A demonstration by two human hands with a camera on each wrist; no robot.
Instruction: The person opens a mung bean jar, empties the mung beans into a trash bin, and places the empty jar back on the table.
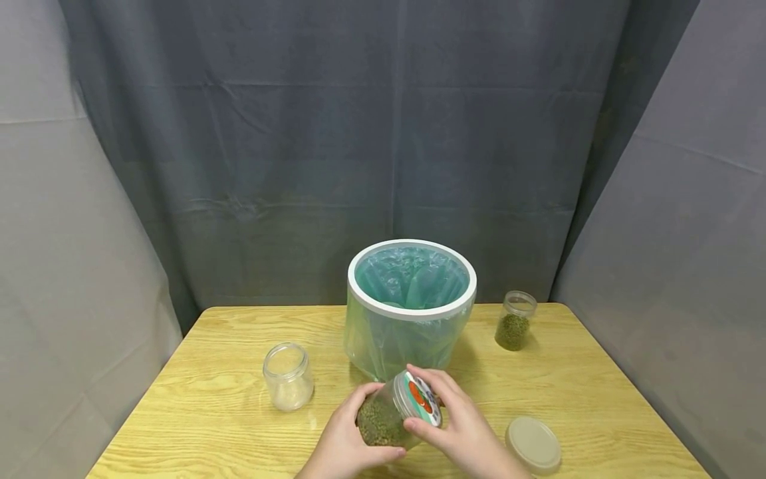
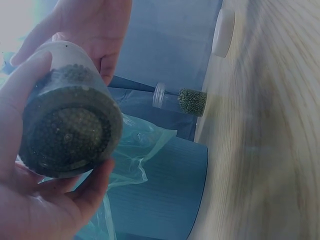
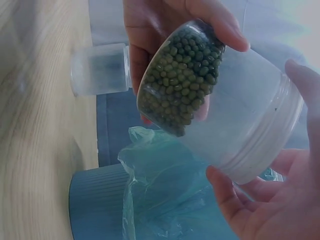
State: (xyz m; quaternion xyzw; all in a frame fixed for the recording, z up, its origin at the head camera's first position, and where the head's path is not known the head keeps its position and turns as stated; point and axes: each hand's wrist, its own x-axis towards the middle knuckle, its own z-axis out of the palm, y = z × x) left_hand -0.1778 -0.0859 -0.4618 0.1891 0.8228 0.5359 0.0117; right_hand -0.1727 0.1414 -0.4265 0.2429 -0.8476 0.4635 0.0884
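Note:
A clear jar of green mung beans [image 3: 182, 77] is tilted between both hands at the table's front, its lidded end up and to the right. My left hand [image 1: 347, 436] grips the lower body, thumb and fingers round the bean-filled end. My right hand [image 1: 451, 422] holds the jar's lid [image 1: 421, 398], which bears a white, green and red label, with thumb and fingers at its rim. In the left wrist view the jar's base [image 2: 70, 135] faces the camera, with beans against it. Beans fill only the bottom part; the rest looks see-through.
Behind the hands stands a bin [image 1: 413, 313] with a white rim and a green plastic bag. An open, empty glass jar [image 1: 288, 378] is at left. Another jar with mung beans [image 1: 513, 326] stands back right. A beige lid [image 1: 534, 444] lies at front right. Curtains surround the wooden table [image 1: 221, 372].

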